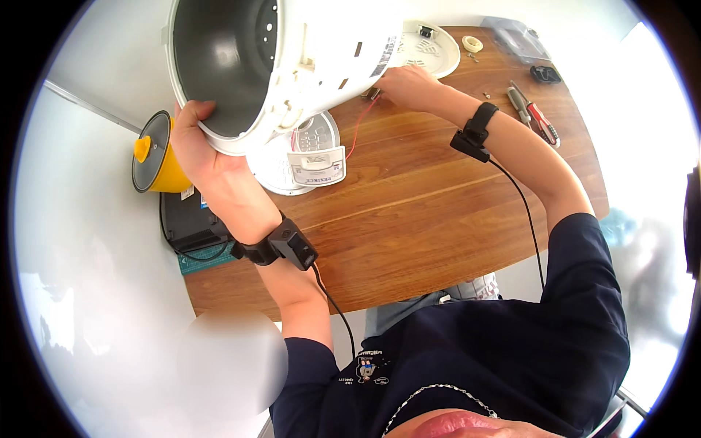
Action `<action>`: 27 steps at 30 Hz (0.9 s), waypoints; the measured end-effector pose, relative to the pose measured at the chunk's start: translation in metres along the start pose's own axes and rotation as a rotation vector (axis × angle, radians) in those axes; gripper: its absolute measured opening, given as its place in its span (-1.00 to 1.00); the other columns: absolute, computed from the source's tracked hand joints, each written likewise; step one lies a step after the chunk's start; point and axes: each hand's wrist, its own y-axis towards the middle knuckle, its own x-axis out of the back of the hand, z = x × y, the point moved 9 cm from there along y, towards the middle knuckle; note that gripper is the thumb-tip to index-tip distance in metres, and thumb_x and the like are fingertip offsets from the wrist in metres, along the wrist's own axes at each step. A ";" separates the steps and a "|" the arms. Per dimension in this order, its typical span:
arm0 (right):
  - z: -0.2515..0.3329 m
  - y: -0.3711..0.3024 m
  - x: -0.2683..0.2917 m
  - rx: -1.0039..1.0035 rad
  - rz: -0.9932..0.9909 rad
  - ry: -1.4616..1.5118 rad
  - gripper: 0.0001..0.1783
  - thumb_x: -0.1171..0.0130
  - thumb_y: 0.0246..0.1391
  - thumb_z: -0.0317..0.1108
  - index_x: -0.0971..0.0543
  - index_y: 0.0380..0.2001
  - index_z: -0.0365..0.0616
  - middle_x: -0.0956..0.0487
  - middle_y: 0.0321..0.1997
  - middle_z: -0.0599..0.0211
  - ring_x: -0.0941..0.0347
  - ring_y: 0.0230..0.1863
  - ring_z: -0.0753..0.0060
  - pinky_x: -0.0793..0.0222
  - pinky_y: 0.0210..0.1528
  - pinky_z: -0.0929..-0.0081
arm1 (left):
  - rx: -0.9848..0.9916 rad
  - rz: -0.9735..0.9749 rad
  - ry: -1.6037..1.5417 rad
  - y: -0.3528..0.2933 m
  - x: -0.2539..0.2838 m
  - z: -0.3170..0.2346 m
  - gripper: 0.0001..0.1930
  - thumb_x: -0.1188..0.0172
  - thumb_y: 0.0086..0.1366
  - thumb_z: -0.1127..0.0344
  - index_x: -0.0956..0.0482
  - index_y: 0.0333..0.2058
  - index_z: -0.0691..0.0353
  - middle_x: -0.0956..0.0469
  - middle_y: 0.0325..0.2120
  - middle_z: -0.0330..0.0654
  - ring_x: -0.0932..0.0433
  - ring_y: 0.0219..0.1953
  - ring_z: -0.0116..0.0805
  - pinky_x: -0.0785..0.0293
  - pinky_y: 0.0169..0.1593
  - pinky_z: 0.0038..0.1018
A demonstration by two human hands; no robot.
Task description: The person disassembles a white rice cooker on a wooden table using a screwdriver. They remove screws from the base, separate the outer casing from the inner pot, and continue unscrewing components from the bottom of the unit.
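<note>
A white rice cooker body (332, 51) is held up tilted on its side, its dark round inside turned to the left. My left hand (201, 142) grips its rim, thumb over the inner edge. At the body's bottom end my right hand (410, 86) has its fingers curled, the tips partly hidden. Beside those fingertips is a small metal part (372, 93) where a red wire (360, 125) ends. The wire runs down to a small white panel (318, 166). Partly under the panel, a round white lid (274, 171) with a grey inner plate lies on the table.
A round white vented base (431, 58) lies on the wooden table (416, 197) beyond my right hand. Along the right are a cream ring (472, 44), a clear plastic box (520, 40), a black part (545, 74) and screwdrivers (539, 120). A yellow lidded pot (162, 157) and black case (191, 219) stand left.
</note>
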 end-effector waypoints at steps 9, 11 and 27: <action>-0.024 -0.062 0.020 -0.077 -0.340 0.129 -0.80 -0.21 0.17 -0.33 -0.62 -0.17 -0.14 -0.65 -0.23 0.13 -0.63 -0.18 0.00 -0.57 -0.14 0.11 | 0.075 -0.003 0.014 -0.005 -0.008 0.015 -0.87 -0.07 0.06 0.62 -0.50 -0.36 0.44 -0.59 -0.33 0.00 -0.68 -0.26 -0.09 -0.65 -0.10 -0.24; -0.049 -0.086 0.029 -0.129 -0.411 0.223 -0.78 -0.24 0.14 -0.33 -0.63 -0.17 -0.16 -0.66 -0.28 0.12 -0.63 -0.20 0.01 -0.57 -0.13 0.14 | 0.070 -0.002 0.053 -0.007 -0.005 0.014 -0.88 -0.08 0.07 0.62 -0.51 -0.37 0.46 -0.59 -0.34 -0.01 -0.68 -0.26 -0.13 -0.64 -0.10 -0.27; -0.198 -0.167 0.008 -0.393 -0.094 0.075 -0.77 -0.25 0.06 -0.35 -0.70 -0.19 -0.13 -0.65 -0.11 0.15 -0.54 0.04 -0.03 -0.46 0.08 0.10 | 0.192 0.158 0.078 -0.015 -0.027 0.050 -0.41 0.08 0.03 0.66 -0.47 0.12 0.46 -0.56 -0.02 0.06 -0.62 0.02 -0.03 -0.62 0.13 -0.23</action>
